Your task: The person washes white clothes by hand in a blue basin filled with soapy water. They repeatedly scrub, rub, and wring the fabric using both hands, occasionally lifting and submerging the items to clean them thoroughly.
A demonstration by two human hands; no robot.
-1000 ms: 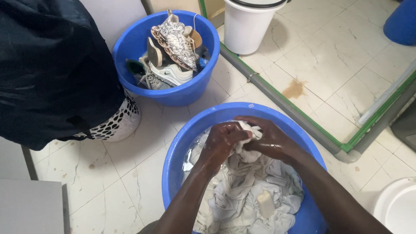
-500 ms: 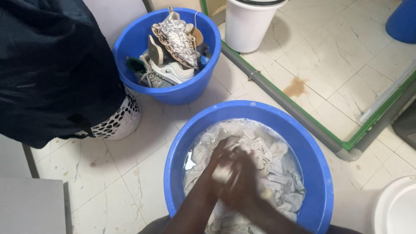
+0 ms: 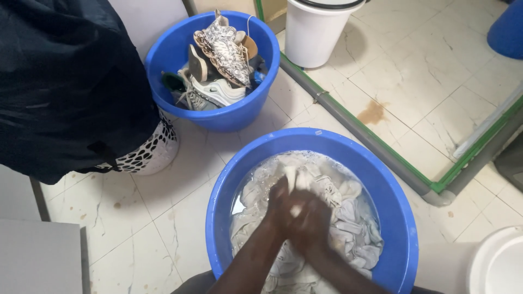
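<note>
Both hands, the left hand (image 3: 280, 209) and the right hand (image 3: 313, 220), are closed together on a fold of the white cloth (image 3: 348, 228). The cloth lies in soapy water in the big blue basin (image 3: 400, 218) on the tiled floor (image 3: 136, 218). Behind it, a smaller blue basin (image 3: 163, 60) holds shoes (image 3: 220, 54), near a white bucket (image 3: 313, 35).

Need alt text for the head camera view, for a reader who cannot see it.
Two bare hands, left hand and right hand, are pressed together around wet white cloth in a blue basin of soapy water. Behind it on the tiled floor, a second blue basin holds shoes, beside a white bucket.
</note>
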